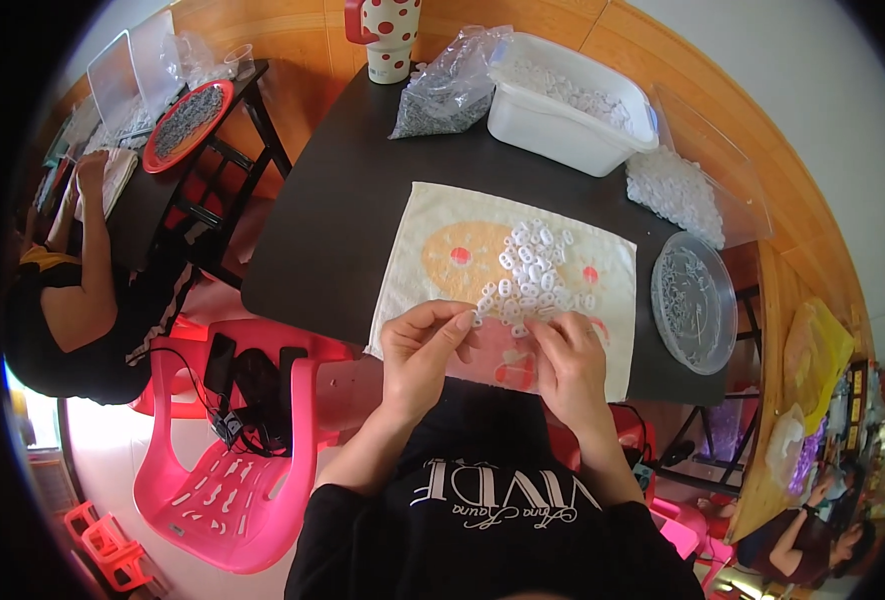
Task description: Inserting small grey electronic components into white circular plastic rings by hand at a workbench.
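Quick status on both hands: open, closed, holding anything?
Left hand: closed in a pinch beside small white pieces; holding one, cannot tell.
Right hand: curled, near the pieces; grip cannot be told.

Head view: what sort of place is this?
Probably an informal workroom: small white pieces heaped on a towel, a white tub of pale pieces, and another person at a second table.
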A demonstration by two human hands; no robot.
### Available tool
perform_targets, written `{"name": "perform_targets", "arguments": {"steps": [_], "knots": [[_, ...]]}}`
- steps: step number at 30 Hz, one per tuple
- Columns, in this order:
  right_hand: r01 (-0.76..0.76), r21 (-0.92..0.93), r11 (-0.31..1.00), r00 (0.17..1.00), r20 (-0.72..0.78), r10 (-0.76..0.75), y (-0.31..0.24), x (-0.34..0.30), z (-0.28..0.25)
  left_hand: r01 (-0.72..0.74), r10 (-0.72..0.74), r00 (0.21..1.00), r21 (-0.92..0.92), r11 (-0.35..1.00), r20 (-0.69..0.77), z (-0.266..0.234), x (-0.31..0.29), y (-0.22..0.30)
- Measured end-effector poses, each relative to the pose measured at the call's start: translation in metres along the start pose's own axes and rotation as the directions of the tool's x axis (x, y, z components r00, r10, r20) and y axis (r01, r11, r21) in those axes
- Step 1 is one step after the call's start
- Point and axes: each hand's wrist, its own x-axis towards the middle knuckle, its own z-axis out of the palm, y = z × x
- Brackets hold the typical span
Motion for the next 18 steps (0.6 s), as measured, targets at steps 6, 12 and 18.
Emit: {"name": "perform_targets", "arguments": {"steps": [6, 12, 18], "knots": [[0.048, -0.136, 0.990, 0.992, 0.120, -0.031, -0.004, 0.008, 0.002, 0.060, -0.060, 0.998, 0.007, 0.998, 0.022, -0.001, -0.004, 0.000], [0.005, 0.195, 0.981, 1.000, 0.005, -0.006, 0.005, -0.008, 0.006, 0.099, -0.096, 0.994, -0.052, 0.994, 0.057, 0.008, -0.005, -0.005], [-0.370, 0.915, 0.162, 0.833, 0.250, 0.493, 0.006, -0.012, -0.005, 0.105, -0.094, 0.985, -0.065, 0.992, 0.147, 0.027, -0.009, -0.013]]}}
